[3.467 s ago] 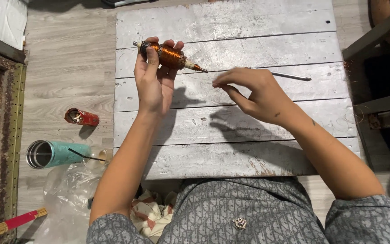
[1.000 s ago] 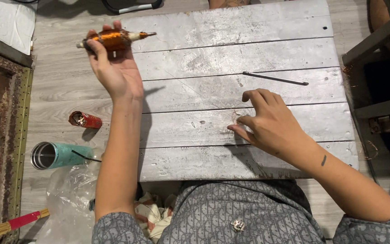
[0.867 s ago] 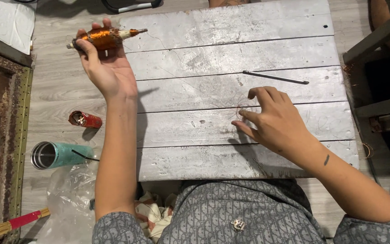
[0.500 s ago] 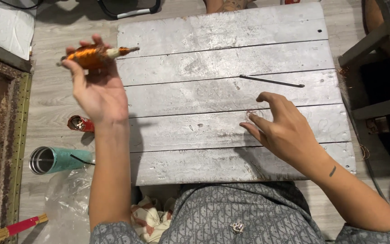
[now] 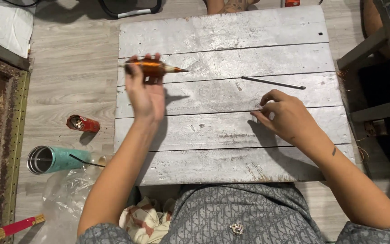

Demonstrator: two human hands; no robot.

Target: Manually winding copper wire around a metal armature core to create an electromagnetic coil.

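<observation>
From the head view, the left hand [image 5: 145,92] is raised palm-up over the far left of the grey plank surface [image 5: 231,31], its fingers wrapped around a copper-wound rotor [image 5: 152,68] lying crosswise with its shaft tip pointing right. The right hand [image 5: 285,115] rests on the surface, fingers curled loosely with nothing in them, near a thin dark rod [image 5: 274,82] that lies apart from it. Half a second ago the left hand held the rotor out past the surface's left edge; it is now back over the planks.
</observation>
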